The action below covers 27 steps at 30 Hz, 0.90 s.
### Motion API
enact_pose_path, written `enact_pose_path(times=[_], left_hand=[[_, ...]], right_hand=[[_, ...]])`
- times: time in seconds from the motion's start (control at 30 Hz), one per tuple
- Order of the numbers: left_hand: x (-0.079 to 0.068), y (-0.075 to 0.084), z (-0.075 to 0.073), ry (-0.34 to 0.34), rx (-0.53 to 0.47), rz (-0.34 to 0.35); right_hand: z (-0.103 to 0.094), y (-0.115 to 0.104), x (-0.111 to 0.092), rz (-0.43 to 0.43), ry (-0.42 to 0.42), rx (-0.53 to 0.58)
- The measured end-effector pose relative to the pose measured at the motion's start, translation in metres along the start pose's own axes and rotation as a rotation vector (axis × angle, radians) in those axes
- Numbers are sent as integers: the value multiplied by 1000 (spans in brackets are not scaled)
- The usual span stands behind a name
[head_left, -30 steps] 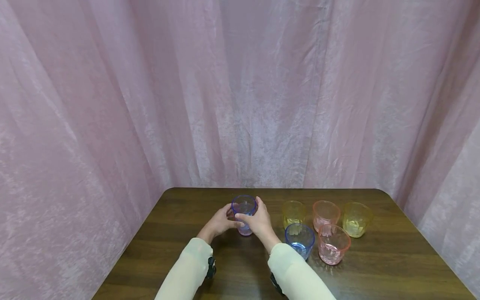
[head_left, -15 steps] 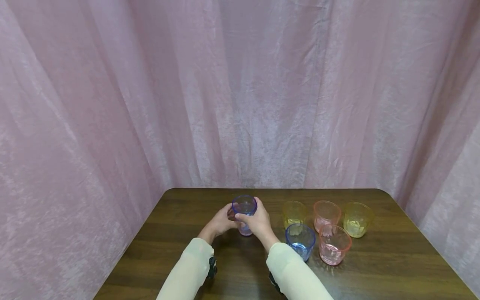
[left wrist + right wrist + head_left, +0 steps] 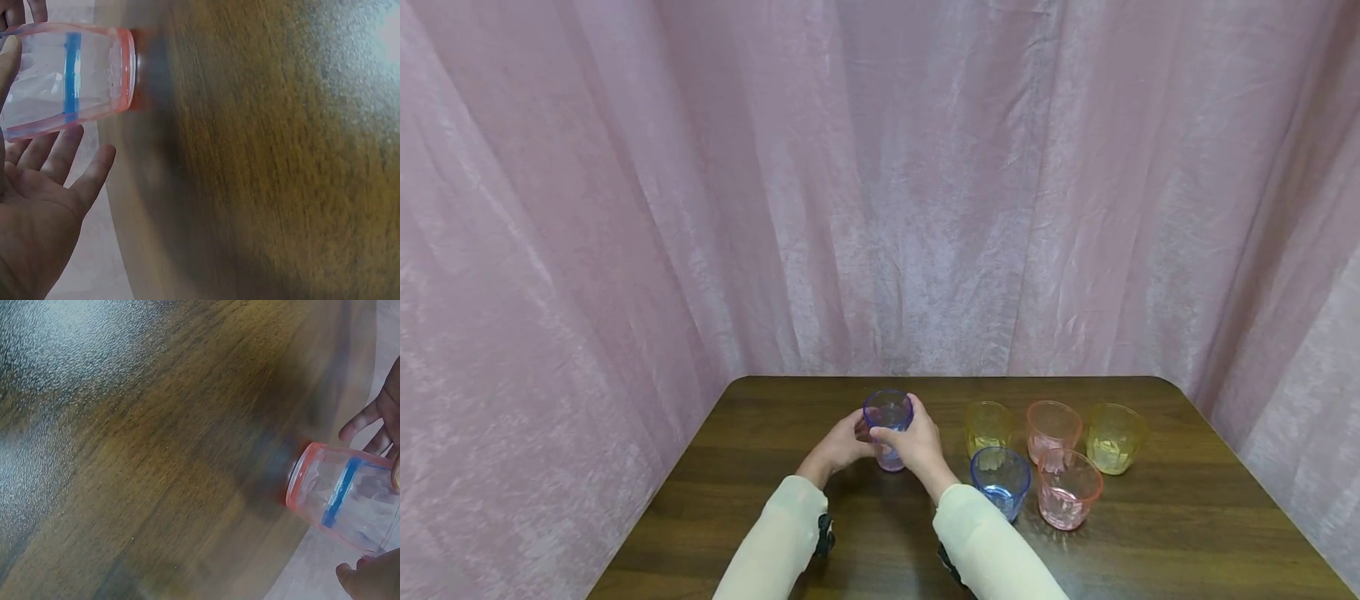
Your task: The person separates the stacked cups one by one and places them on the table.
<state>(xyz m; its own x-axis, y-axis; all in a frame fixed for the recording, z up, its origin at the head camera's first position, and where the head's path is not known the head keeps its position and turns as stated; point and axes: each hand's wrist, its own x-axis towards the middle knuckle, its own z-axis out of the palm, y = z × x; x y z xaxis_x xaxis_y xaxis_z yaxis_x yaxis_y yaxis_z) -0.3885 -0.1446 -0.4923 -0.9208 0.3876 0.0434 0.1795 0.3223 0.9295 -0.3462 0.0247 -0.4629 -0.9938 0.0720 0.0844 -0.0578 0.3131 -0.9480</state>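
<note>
Between my two hands a blue-rimmed clear cup (image 3: 888,408) is nested in a pink cup (image 3: 124,72), whose reddish base is down by the wooden table. A blue band shows through the pink wall in both wrist views. My left hand (image 3: 837,447) holds the stack from the left, thumb in front and fingers spread behind. From the right, my right hand (image 3: 921,442) grips it with the thumb across the front and fingers around the far side. The cups stand upright; parts of them are hidden behind the thumbs.
To the right of my right hand stand a yellow cup (image 3: 988,427), a pink cup (image 3: 1052,423) and another yellow cup (image 3: 1116,437). Nearer are a blue cup (image 3: 1001,487) and a second pink cup (image 3: 1068,490). A pink curtain (image 3: 880,208) hangs behind the wooden table (image 3: 1195,517).
Both hands stay around the nested cups, which keep their place. My forearms have shifted only slightly since a second ago.
</note>
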Motion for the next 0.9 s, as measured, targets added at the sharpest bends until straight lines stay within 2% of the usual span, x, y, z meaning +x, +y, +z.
enact_pose_path(times=[0.07, 0.17, 0.3, 0.53, 0.7, 0.9], left_hand=[[-2, 5, 0, -1, -10, -1], [-1, 3, 0, 0, 2, 1], [1, -3, 1, 8, 50, 2], [-1, -2, 0, 17, 117, -28], [-2, -3, -1, 38, 155, -30], [-3, -3, 0, 39, 161, -19]], right_hand=[[1, 0, 1, -7, 5, -5], [1, 0, 1, -11, 9, -4], [2, 0, 0, -12, 14, 2], [2, 1, 0, -4, 12, 13], [0, 2, -1, -27, -5, 3], [-1, -3, 2, -26, 42, -23]])
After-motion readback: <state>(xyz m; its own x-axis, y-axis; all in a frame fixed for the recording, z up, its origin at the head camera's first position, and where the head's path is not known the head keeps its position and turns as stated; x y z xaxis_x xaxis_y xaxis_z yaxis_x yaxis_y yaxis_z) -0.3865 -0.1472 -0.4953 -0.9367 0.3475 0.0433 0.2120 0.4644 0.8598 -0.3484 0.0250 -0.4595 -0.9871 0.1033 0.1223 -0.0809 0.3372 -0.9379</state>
